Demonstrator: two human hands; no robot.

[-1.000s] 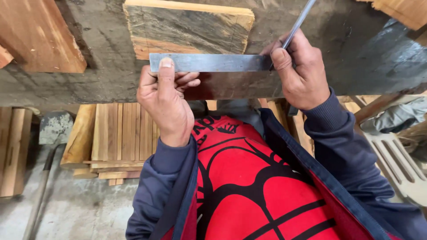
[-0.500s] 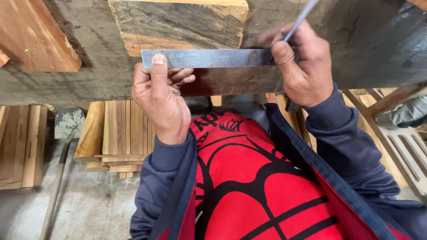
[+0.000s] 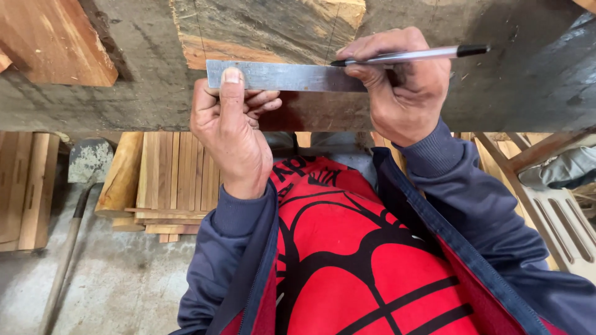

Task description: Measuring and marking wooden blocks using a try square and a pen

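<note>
marking a line on the wood block (image 3: 267,28) along a steel ruler (image 3: 292,75)
left hand (image 3: 233,133) pins the ruler to the block on the worktop (image 3: 136,93); right hand (image 3: 403,87) pinches a pen (image 3: 410,56), tip at the ruler's edge. next, a steady stroke seems called for.

Grey workbench (image 3: 143,93): wood block (image 3: 267,28), plank (image 3: 56,40) on top.

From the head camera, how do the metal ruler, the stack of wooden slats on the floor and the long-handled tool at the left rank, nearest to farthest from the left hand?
1. Metal ruler: pressed under the thumb of the left hand, on the wood block.
2. Stack of wooden slats: on the floor, just below the hand in the picture.
3. Long-handled tool: farther left, near the frame's edge.
</note>
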